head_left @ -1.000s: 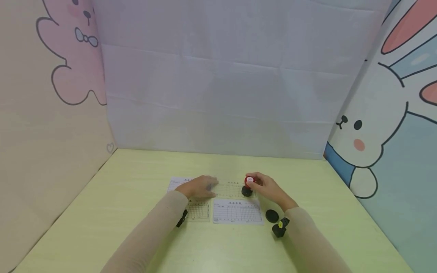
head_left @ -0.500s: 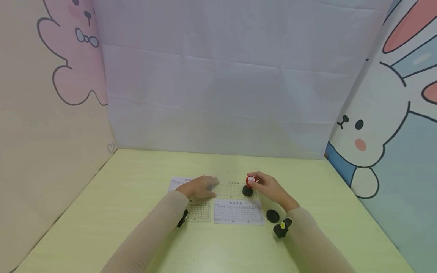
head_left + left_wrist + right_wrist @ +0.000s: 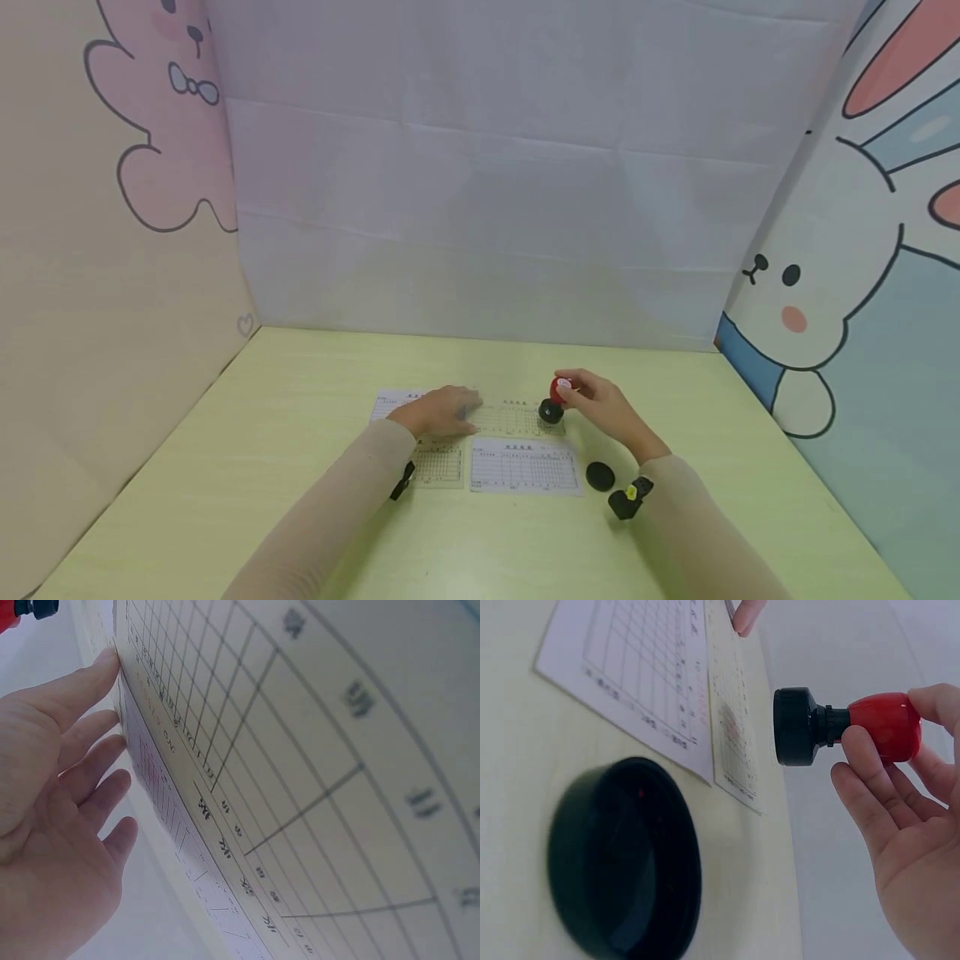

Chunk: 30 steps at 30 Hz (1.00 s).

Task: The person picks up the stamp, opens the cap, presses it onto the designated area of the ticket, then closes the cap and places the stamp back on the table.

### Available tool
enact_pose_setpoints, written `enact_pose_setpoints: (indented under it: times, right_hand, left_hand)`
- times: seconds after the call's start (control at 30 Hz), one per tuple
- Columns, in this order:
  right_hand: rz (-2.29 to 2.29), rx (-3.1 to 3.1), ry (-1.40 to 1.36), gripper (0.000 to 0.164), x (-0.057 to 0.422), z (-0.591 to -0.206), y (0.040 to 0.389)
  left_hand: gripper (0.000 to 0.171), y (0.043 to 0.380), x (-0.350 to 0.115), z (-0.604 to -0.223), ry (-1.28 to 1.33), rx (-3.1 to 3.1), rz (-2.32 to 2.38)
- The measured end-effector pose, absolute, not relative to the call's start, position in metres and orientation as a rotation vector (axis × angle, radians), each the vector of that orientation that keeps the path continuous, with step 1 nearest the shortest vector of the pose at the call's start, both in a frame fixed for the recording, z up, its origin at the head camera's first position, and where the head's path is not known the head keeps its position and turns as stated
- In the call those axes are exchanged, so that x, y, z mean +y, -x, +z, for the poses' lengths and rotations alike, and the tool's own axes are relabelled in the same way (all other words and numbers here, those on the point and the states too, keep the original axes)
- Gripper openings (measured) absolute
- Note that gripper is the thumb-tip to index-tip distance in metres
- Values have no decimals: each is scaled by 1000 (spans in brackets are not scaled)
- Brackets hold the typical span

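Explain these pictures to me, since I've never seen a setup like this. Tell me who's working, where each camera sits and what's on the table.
There is no machine here: a person works with two bare hands. The wide view comes from a camera on the head, looking forward and down. The two close views come from cameras on the wrists, so things appear tipped sideways.

On the table lie white and yellowish printed forms. A round black cap lies beside them, hollow side up. The right hand holds a red-and-black stamp, its black end seemingly lifted clear of the paper. The left hand holds nothing; it lies across the forms with its thumb at a form's edge.
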State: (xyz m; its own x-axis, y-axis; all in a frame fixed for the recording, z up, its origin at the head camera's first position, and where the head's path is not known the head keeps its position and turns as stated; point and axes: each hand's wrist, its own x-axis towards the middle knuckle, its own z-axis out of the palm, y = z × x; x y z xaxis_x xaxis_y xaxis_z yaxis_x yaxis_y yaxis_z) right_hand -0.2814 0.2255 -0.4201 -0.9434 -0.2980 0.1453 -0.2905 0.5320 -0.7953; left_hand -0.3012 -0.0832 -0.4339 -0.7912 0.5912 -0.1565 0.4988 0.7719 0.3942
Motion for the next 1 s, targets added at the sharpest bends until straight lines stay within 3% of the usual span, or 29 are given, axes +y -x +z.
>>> enact_pose_setpoints:
  times: [0.57, 1.0]
  right_hand:
    - [-1483, 2713, 564, 42, 230, -415, 283]
    - [-1540, 2649, 575, 50, 219, -418, 279]
  left_hand:
    - [58, 301, -84, -436, -871, 2703, 500]
    - [55, 299, -97, -429, -812, 2719, 652]
